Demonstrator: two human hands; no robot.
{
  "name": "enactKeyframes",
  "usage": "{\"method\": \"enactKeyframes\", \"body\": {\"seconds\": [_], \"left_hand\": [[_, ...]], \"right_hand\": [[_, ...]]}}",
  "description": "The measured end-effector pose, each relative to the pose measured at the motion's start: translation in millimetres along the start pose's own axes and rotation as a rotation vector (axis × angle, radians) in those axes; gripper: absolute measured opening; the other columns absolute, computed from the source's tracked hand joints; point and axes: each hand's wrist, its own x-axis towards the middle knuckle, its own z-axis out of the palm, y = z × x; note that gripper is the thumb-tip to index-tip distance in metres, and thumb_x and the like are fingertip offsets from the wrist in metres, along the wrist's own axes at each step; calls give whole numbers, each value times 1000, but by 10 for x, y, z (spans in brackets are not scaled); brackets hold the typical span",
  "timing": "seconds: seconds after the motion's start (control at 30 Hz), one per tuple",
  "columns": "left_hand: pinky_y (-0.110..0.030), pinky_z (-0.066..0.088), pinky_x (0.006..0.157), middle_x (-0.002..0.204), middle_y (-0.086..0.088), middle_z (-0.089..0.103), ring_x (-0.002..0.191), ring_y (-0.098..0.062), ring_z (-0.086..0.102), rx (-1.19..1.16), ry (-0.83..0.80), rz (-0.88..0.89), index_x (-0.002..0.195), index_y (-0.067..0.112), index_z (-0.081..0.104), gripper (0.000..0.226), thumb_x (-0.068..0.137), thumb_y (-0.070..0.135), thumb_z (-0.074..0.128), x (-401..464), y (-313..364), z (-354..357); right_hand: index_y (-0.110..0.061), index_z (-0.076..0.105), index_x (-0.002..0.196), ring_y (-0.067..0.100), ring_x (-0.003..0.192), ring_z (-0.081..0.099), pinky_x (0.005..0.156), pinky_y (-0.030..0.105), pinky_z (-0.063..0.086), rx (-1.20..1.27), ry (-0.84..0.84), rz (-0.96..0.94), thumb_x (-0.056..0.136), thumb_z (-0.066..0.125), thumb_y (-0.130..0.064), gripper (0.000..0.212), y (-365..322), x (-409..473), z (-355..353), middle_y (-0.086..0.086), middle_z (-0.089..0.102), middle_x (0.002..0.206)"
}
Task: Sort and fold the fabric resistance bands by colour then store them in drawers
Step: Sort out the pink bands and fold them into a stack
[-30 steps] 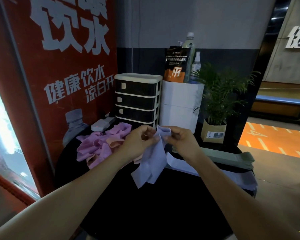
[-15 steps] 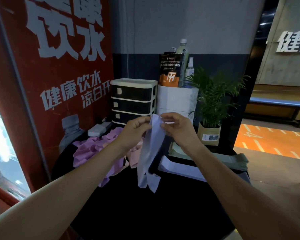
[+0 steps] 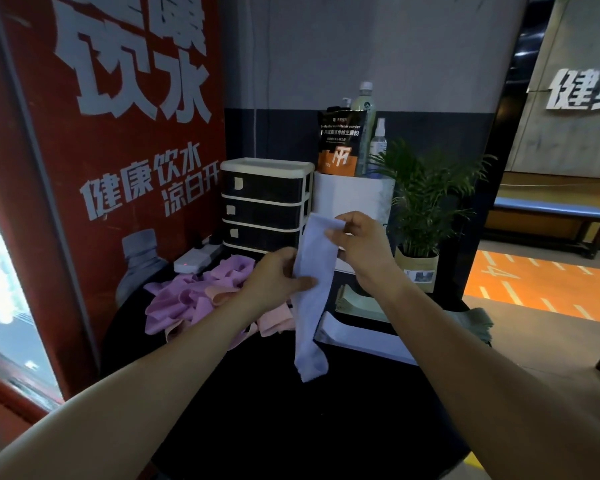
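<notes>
- Lavender band (image 3: 313,289): held hanging above black table (image 3: 326,427); likely light, limp, non-slippery.
- Right hand (image 3: 359,245): pinching top edge.
- Left hand (image 3: 278,277): pinching mid-length; best gripped at ends.

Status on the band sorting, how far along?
Done: light blue bands and green bands lie flat in stacks. In hand: left hand and right hand hold a light blue band hanging straight. Left: the purple and pink pile is unsorted; the drawer unit is closed.
</notes>
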Motion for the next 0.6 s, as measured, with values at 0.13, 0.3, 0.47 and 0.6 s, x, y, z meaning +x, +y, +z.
{"method": "enactKeyframes", "body": {"seconds": [0.13,0.3,0.47,0.6], "left_hand": [[-27,52,77,86,-3,65,85,-25,62,150,9,-32,85,15,58,17,77,6,71,26,-235,58],[-36,51,90,99,-5,71,94,-20,65,156,-83,-71,99,7,67,20,80,3,66,-10,-459,78],[-5,35,54,69,9,47,62,0,42,198,-2,-69,67,18,49,27,80,6,69,-69,-506,86],[-11,45,77,92,7,62,85,-5,57,229,-95,-107,96,11,63,41,66,31,81,-120,-598,145]], "right_hand": [[-15,58,78,29,87,58,85,53,51,123,162,42,85,59,1,17,29,35,-120,17,62,92],[-1,61,107,29,96,62,88,43,53,141,192,68,88,55,3,20,54,21,-181,13,65,99],[-7,59,91,20,80,60,79,34,55,171,243,99,88,53,4,13,96,8,-178,1,61,80],[-4,59,91,23,85,59,75,32,54,242,199,130,87,53,4,11,67,-3,-95,12,63,86]]}}
